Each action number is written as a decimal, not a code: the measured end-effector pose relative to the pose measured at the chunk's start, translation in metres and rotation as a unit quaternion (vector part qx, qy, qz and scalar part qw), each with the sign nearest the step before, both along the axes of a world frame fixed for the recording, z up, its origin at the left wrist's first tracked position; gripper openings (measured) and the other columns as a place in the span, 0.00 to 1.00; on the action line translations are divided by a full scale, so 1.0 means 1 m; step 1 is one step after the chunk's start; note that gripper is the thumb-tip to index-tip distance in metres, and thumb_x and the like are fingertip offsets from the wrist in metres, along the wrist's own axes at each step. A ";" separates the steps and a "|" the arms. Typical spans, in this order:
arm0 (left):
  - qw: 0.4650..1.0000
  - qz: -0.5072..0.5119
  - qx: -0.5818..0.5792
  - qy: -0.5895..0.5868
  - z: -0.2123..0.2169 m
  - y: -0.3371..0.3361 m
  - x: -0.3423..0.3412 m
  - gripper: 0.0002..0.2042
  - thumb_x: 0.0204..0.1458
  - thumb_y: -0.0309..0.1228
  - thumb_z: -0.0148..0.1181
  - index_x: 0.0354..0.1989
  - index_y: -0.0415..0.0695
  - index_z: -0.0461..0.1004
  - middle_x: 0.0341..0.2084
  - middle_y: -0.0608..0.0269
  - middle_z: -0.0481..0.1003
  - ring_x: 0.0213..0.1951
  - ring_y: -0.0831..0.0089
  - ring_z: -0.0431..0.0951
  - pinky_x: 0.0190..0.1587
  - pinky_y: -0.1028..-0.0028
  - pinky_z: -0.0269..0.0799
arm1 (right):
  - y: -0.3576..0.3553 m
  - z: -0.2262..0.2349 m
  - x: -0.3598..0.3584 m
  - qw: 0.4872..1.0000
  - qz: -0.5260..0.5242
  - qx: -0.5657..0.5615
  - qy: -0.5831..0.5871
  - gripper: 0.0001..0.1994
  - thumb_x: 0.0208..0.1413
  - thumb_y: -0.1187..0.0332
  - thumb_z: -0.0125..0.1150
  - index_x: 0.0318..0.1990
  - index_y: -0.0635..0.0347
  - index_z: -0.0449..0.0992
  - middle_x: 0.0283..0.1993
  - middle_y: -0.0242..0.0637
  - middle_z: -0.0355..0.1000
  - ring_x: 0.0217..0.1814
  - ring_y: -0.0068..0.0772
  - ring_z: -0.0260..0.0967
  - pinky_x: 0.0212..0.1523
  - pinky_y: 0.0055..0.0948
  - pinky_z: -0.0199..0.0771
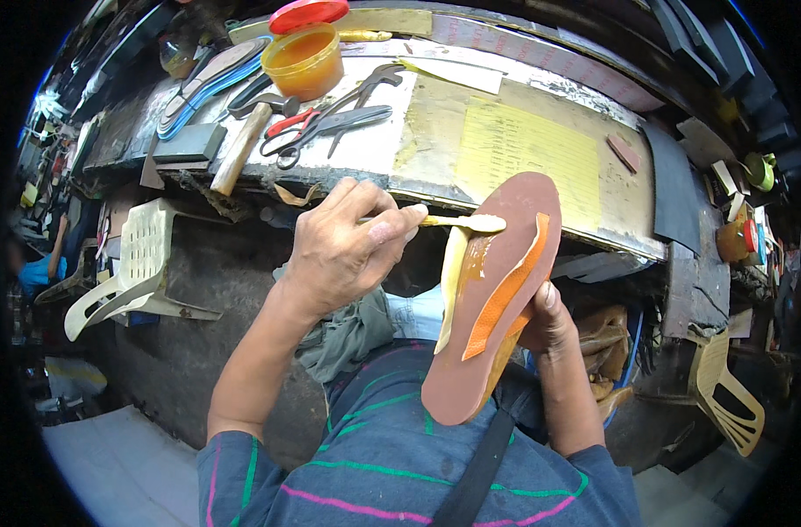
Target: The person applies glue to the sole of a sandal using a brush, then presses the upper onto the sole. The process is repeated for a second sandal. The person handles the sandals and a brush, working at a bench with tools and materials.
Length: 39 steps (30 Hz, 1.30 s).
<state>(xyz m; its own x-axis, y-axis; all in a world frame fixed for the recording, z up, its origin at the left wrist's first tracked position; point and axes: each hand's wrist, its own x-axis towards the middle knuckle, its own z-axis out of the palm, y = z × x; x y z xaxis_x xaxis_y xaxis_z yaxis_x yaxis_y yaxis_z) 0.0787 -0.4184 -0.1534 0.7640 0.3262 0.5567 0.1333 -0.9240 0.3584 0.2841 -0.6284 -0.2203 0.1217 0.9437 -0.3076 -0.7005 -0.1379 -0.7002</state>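
Note:
My left hand (352,237) is closed around a thin yellowish glue brush (485,224). The brush's coated tip rests on a reddish-brown shoe sole (457,386), near its upper left edge. Below the tip, a wet, shiny amber patch shows on the sole. An orange leather strip (506,294) lies folded over the sole's right part, and a pale yellow flap (450,281) stands along its left edge. From beneath and the right, my right hand (548,325) grips the sole and holds it tilted above my lap. Its fingers are mostly hidden behind the sole.
On the workbench (427,114) ahead stand an open tub of amber glue (304,66), a hammer (242,149), red-handled scissors (304,132) and pincers (365,88). A yellow sheet (528,154) lies right of them. Plastic chairs (141,255) flank me.

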 end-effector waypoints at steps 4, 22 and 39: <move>0.997 -0.053 -0.037 0.046 0.001 -0.002 -0.008 0.18 0.46 0.20 0.75 0.46 0.52 0.86 0.28 0.67 0.76 0.29 0.67 0.75 0.29 0.68 0.70 | -0.005 -0.019 0.000 0.996 -0.050 0.032 0.064 0.51 0.50 0.36 0.79 0.74 0.60 0.66 0.68 0.43 0.75 0.69 0.42 0.75 0.71 0.48 0.76; 0.995 0.010 -0.078 0.061 -0.006 0.019 -0.019 0.11 0.50 0.21 0.73 0.43 0.43 0.86 0.29 0.60 0.78 0.33 0.65 0.80 0.36 0.65 0.77 | 0.004 0.010 -0.006 1.000 0.022 -0.016 -0.012 0.60 0.43 0.34 0.79 0.75 0.68 0.58 0.67 0.49 0.69 0.70 0.44 0.70 0.72 0.44 0.70; 0.971 -0.054 -0.207 0.108 -0.018 -0.020 -0.057 0.12 0.46 0.25 0.76 0.41 0.48 0.88 0.28 0.64 0.77 0.33 0.65 0.78 0.34 0.65 0.76 | 0.017 0.014 0.017 0.997 -0.023 -0.026 -0.071 0.59 0.42 0.39 0.83 0.74 0.68 0.59 0.65 0.49 0.70 0.66 0.42 0.73 0.69 0.43 0.75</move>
<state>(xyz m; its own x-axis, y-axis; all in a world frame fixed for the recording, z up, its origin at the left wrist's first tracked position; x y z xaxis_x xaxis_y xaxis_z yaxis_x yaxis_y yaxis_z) 0.0219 -0.4387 -0.1718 0.8905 0.3994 0.2179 0.1575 -0.7200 0.6758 0.3011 -0.6112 -0.2067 0.2109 0.9193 -0.3323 -0.6009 -0.1462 -0.7858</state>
